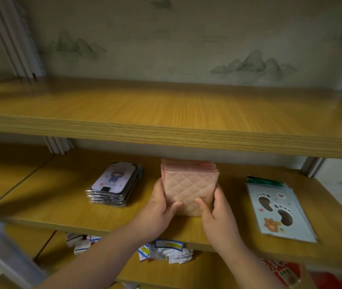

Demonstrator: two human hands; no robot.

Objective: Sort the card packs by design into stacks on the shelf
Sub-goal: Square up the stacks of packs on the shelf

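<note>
While both hands, left hand and right hand, clamp the pink stack mid-shelf, cartoon packs left and footprint packs right look sorted, loose packs below remain.

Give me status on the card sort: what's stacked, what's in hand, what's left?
Done: a stack of cartoon-figure packs sits left on the middle shelf, and a footprint stack sits right. In hand: both the left hand and right hand grip the pink quilted stack between them, squaring it on the shelf. Left: loose packs lie jumbled on the shelf below, seemingly unsorted.
</note>
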